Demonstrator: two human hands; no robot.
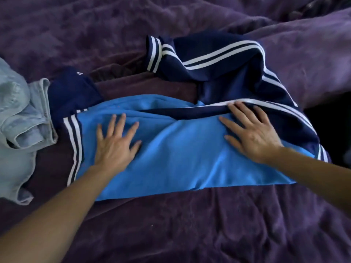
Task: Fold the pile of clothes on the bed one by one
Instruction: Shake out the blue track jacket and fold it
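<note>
Smoothing step: with left hand (115,143) and right hand (252,133) flat, fingers (121,122) spread, sweep jacket (180,158) outward before folding sleeve (218,59) inward.

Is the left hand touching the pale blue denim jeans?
Apart. The head view shows the left hand flat on the bright blue and navy striped jacket, whose white-striped edge lies between it and the pale blue denim jeans.

place: home bedroom | evidence: rumpled purple bedspread (190,224), loose clothes (20,111) on it
</note>
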